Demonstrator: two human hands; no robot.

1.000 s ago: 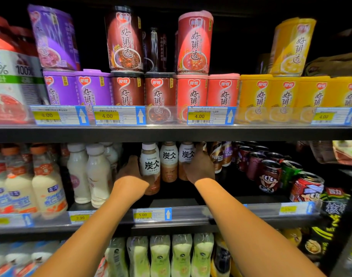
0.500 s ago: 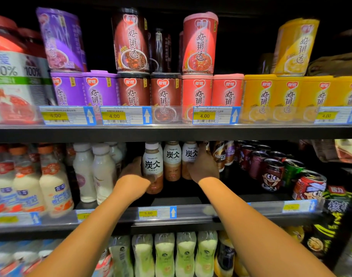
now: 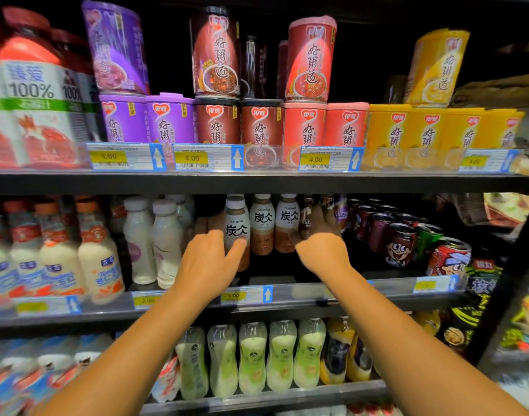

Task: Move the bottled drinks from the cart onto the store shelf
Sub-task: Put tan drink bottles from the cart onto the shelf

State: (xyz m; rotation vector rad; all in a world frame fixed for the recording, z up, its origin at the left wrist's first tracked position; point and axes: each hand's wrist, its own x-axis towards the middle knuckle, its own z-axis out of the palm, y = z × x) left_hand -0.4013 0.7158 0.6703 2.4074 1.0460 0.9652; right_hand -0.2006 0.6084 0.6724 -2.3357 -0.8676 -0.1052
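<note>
Three brown latte bottles with white labels stand in a row on the middle shelf (image 3: 287, 291). My left hand (image 3: 207, 261) wraps the front latte bottle (image 3: 237, 220), thumb across its front and fingers behind its left side. To the right stand the second latte bottle (image 3: 262, 226) and the third latte bottle (image 3: 288, 225). My right hand (image 3: 321, 250) is just right of the third bottle, its blurred fingers spread upward against a dark coffee bottle (image 3: 306, 219), holding nothing. The cart is out of view.
White milk bottles (image 3: 153, 241) stand left of the lattes and red drink cans (image 3: 399, 243) to the right. Porridge cups (image 3: 261, 124) fill the shelf above, and green-and-white bottles (image 3: 252, 358) fill the one below. A dark cabinet frame (image 3: 509, 280) closes the right side.
Both hands have drawn back toward the shelf front. My right hand has come off the third latte bottle and shifted right. My left hand stays around the front bottle.
</note>
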